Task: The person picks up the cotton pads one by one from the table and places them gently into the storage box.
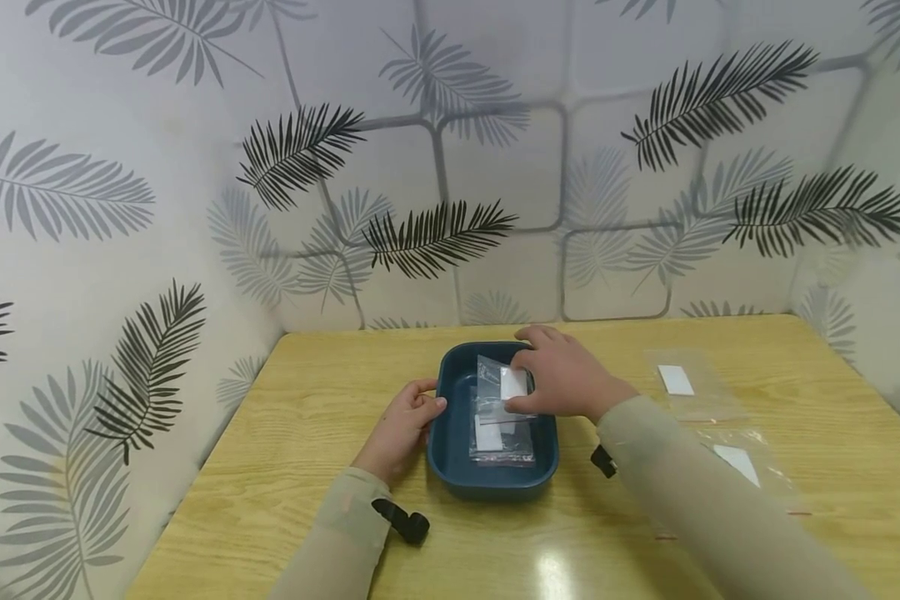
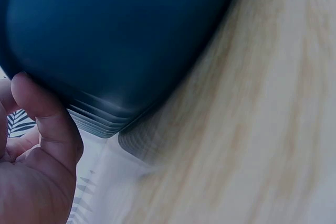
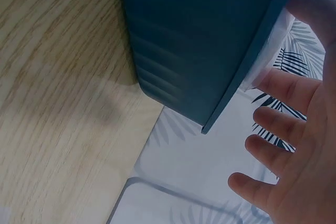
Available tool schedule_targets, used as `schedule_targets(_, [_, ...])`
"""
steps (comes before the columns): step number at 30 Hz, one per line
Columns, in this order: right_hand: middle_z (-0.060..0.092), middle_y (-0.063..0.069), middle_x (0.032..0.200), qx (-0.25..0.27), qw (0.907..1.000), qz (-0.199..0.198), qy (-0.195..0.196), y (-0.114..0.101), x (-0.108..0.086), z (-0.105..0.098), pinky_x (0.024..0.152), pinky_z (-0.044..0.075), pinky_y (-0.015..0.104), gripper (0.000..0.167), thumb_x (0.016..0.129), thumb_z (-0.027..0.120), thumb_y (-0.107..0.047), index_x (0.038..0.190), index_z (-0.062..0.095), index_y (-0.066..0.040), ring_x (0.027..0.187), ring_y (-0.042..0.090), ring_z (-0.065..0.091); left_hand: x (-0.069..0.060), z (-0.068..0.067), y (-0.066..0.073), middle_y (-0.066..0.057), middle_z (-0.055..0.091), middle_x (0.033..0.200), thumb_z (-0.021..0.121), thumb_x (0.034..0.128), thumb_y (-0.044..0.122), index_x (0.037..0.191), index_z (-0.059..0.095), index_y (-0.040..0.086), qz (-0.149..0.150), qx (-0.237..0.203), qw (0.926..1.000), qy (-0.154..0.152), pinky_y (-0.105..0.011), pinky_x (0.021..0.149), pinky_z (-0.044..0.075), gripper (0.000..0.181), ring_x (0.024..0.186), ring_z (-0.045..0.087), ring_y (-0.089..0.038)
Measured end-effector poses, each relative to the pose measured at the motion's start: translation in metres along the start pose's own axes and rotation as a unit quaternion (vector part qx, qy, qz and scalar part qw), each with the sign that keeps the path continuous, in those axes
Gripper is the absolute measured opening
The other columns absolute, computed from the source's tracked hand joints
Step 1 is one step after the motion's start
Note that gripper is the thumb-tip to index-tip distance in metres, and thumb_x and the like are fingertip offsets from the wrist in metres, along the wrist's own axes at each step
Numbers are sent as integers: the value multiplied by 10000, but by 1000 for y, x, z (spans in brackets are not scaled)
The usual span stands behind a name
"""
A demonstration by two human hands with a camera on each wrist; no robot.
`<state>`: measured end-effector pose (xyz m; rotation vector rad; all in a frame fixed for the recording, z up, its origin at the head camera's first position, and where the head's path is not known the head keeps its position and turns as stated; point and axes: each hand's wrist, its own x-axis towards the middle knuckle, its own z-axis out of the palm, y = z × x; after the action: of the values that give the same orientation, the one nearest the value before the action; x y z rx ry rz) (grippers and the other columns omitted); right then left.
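Note:
A dark blue rectangular plastic bin (image 1: pixel 495 487) stands on the wooden table. My left hand (image 1: pixel 401 425) grips its left rim, thumb on top; in the left wrist view the hand (image 2: pixel 44 156) holds the bin's edge. Over the bin's right side, my right hand (image 1: pixel 570 379) pinches a clear zip bag (image 1: pixel 490 379) with a white piece inside. In the right wrist view, the thumb and index finger touch the bag (image 3: pixel 268 56) at the rim, the other fingers spread. Beneath it, at least one similar bag (image 1: pixel 488 433) lies in the bin.
Right of the bin, a clear bag (image 1: pixel 677 380) with a white rectangle lies flat on the table (image 1: pixel 315 375). Nearer my right forearm is another such bag (image 1: pixel 737 463), partly covered by the sleeve. Behind the table rises a leaf-patterned wall (image 1: pixel 495 167).

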<state>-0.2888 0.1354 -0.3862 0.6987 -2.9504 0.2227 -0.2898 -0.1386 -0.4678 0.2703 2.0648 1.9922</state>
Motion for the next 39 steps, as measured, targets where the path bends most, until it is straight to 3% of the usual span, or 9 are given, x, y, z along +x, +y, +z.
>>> schedule_targets(10, [407, 152, 1543, -85, 9999, -100, -59, 0, 0, 2, 1119, 307, 590, 712, 804, 743, -634, 1291, 690, -117, 1429, 368, 336, 0, 0, 0, -155, 598, 1008, 585, 1042, 180, 1454, 451, 46, 50, -1, 10000, -31, -267, 613, 463, 453, 727, 530, -189])
schedule_targets(24, [386, 164, 1559, 20, 9999, -116, -80, 6, -8, 1, 1103, 320, 604, 673, 822, 739, -608, 1290, 689, -127, 1430, 391, 333, 1, 1, -3, -142, 580, 992, 588, 1039, 162, 1466, 447, 56, 18, -286, 9996, -47, -269, 608, 467, 462, 694, 517, -173])
schedule_targets(39, [405, 180, 1540, 46, 9998, -162, 139, 23, -28, 0, 1111, 322, 586, 665, 811, 779, -570, 1290, 685, -119, 1410, 404, 365, 2, 1, -4, -176, 598, 1044, 606, 1036, 199, 1469, 455, 78, -35, -225, 9997, -62, -294, 660, 494, 475, 743, 553, -200])
